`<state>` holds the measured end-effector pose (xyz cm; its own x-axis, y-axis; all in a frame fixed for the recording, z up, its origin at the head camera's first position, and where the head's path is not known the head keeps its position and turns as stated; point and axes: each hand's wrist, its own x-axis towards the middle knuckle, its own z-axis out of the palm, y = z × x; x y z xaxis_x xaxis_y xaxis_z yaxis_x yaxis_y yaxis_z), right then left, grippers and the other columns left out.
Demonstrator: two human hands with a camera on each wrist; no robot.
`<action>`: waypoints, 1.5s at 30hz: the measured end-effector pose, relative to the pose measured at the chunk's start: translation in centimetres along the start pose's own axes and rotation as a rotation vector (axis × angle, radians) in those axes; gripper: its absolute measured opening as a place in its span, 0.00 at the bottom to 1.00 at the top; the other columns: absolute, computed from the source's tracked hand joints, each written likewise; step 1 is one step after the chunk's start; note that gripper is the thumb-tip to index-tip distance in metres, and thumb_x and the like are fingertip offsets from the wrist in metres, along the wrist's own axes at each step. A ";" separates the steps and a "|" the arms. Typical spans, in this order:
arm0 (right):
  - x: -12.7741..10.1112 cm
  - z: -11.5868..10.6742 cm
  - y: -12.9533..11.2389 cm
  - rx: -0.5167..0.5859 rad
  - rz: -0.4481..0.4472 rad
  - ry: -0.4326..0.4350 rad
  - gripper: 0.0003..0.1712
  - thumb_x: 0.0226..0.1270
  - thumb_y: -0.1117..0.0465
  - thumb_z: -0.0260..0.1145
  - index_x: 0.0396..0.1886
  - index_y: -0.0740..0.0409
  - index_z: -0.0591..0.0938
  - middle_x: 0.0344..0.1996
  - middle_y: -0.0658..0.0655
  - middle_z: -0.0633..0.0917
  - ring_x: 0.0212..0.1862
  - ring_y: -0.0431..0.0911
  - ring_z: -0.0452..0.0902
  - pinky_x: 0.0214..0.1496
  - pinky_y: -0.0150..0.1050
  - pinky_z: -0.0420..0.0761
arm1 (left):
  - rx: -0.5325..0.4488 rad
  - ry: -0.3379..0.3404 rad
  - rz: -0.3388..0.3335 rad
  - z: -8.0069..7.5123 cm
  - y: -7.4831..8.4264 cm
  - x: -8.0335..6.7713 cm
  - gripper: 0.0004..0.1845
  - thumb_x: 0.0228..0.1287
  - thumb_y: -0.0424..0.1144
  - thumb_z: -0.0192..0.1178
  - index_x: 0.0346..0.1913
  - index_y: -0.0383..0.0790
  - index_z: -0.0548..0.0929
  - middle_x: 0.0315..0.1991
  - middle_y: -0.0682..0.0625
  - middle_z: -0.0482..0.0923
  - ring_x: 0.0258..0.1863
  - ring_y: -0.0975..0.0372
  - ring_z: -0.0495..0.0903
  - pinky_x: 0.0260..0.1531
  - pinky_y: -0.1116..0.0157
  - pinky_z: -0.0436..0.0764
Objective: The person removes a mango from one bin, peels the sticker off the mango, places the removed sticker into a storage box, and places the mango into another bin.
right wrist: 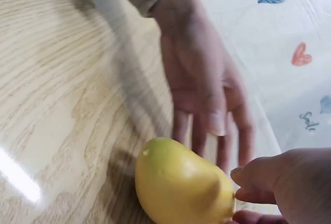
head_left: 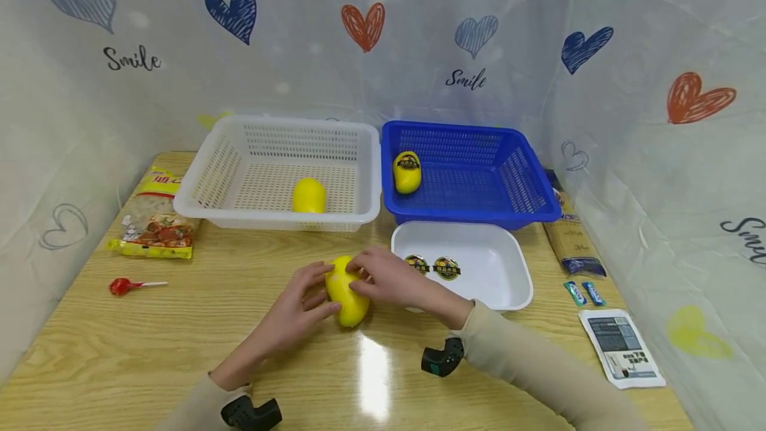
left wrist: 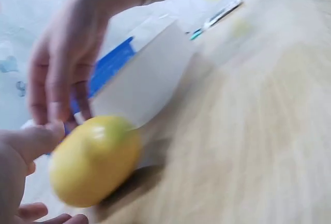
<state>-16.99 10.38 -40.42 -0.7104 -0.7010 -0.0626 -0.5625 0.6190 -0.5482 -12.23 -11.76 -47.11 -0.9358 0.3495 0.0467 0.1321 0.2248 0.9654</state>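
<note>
both hands (head_left: pixel 299 304) (head_left: pixel 391 278) cup the glossy yellow plastic mango (head_left: pixel 346 291), looks light, hard, slippery, best gripped around its sides.

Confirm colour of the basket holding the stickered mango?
Blue basket; clearest in the head view.
</note>
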 end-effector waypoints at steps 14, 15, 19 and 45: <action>0.8 1.7 -1.0 0.005 -0.002 -0.143 0.26 0.70 0.58 0.64 0.67 0.48 0.73 0.70 0.67 0.59 0.66 0.57 0.66 0.60 0.46 0.75 | 0.436 0.372 -0.001 -17.7 4.7 2.3 0.27 0.75 0.44 0.52 0.69 0.33 0.67 0.73 0.35 0.54 0.71 0.41 0.55 0.67 0.50 0.64; 0.7 1.8 -1.0 0.004 -0.014 -0.150 0.27 0.70 0.58 0.64 0.68 0.48 0.73 0.70 0.68 0.59 0.68 0.57 0.63 0.62 0.47 0.74 | 0.460 0.358 -0.020 -19.2 4.2 2.7 0.28 0.75 0.45 0.51 0.70 0.32 0.65 0.73 0.33 0.51 0.71 0.39 0.52 0.64 0.46 0.65; 0.2 2.1 -1.1 0.037 -0.048 -0.182 0.28 0.69 0.59 0.64 0.69 0.46 0.72 0.71 0.67 0.59 0.71 0.56 0.59 0.64 0.47 0.72 | 0.451 0.245 -0.126 -23.8 1.6 3.3 0.34 0.76 0.50 0.48 0.76 0.35 0.54 0.71 0.31 0.50 0.59 0.53 0.65 0.45 0.61 0.75; 7.5 -7.1 0.5 0.250 0.065 0.321 0.27 0.76 0.47 0.55 0.71 0.44 0.68 0.69 0.55 0.65 0.63 0.49 0.67 0.59 0.42 0.75 | 0.081 0.187 -0.233 -25.8 -1.9 3.0 0.33 0.72 0.53 0.52 0.74 0.45 0.60 0.58 0.57 0.66 0.45 0.72 0.79 0.43 0.72 0.82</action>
<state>-25.65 7.92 -35.23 -0.8595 -0.4922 0.1380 -0.4199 0.5258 -0.7398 -23.70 -34.65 -42.22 -0.9869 0.1080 -0.1200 -0.0747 0.3537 0.9324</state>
